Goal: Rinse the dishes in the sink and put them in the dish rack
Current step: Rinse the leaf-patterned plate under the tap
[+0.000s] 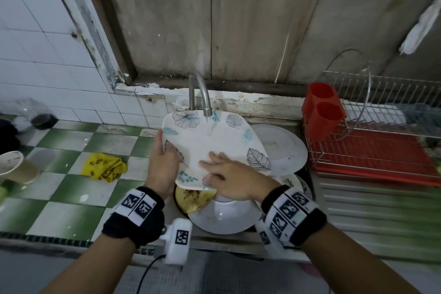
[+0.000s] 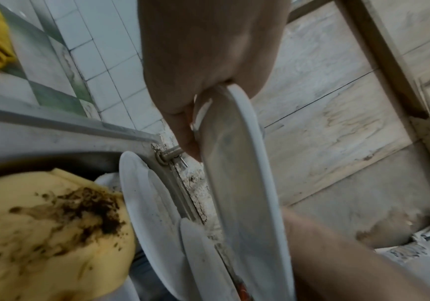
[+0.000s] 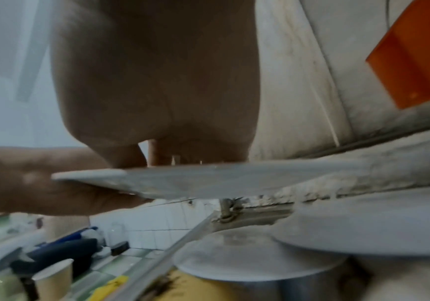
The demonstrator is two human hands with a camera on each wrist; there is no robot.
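Over a crowded sink [image 1: 303, 200], left hand [image 1: 162, 162] grips the leaf-print plate [image 1: 214, 145] beneath the faucet [image 1: 199, 93]; right hand [image 1: 229, 179], fingers flat, rubs it. Best tilted so water sheets off.

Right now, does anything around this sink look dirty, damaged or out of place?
Yes. A yellow cloth smeared with dark grime lies in the sink among the white dishes, and a second stained yellow cloth sits crumpled on the green-and-white tiled counter. The white paint on the ledge behind the steel tap is peeling.
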